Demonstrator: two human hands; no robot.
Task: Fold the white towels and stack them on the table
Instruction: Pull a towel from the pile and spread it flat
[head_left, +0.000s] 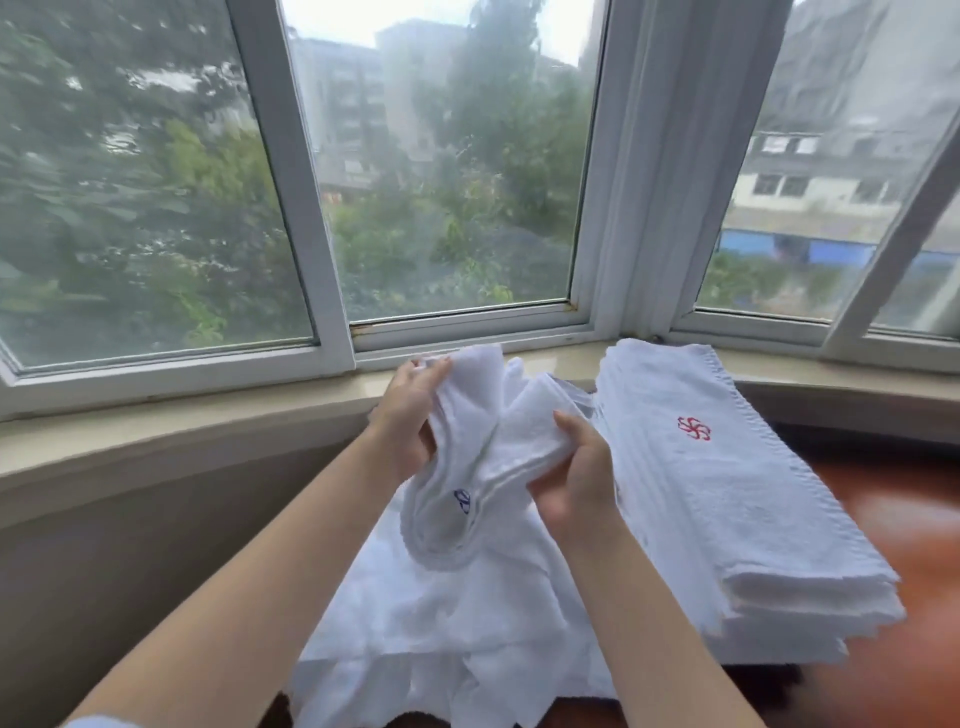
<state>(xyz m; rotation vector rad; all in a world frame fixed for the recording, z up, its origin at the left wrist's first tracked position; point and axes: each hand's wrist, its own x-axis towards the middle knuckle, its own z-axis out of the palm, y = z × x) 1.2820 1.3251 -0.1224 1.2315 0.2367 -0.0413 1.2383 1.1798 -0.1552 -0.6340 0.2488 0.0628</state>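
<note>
Nearest the camera, a loose heap of unfolded white towels spills over the front of the bench, probably left there so the next one is always within reach. Above the heap both hands lift a single crumpled towel with a small blue embroidered mark: the left hand pinches its upper edge, thumb and fingers curled into the cloth, while the right hand grips a bunched fold lower down. Held up like this, clear of the heap, the towel can hang while its corners are found; it seems the fold has not yet begun. Just to the right, touching the heap, lies the stack of folded towels, the top one showing a red embroidered mark, edges roughly squared. The bench is glossy reddish-brown wood. Beyond it runs a pale window sill, then white-framed windows and a white curtain gathered at the corner, with trees and apartment blocks outside.
</note>
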